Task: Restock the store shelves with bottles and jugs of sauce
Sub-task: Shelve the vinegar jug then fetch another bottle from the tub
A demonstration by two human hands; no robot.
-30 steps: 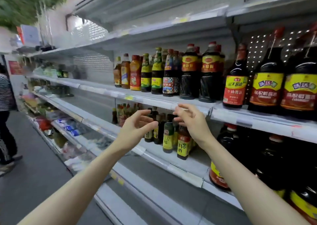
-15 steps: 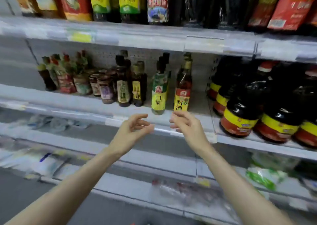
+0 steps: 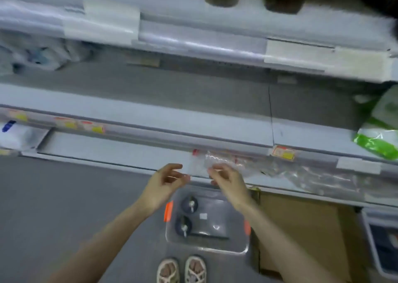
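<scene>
Sandals (image 3: 181, 269) at the bottom, then straight below both hands there's a clear bin (image 3: 206, 224) on the floor with two dark bottles (image 3: 186, 217) standing upright along its left wall, caps up. Left hand (image 3: 163, 189) sits nearer them than the right hand (image 3: 229, 182); both are loosely spread, holding nothing. Past the fingertips the shelf (image 3: 133, 123) looks mostly bare, so I'd guess a straight-down reach next.

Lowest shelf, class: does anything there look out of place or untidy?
Yes. Crumpled clear plastic wrap lies loose along the lowest shelf's front edge, right of both empty hands, spilling over the edge rather than stocked goods.
</scene>
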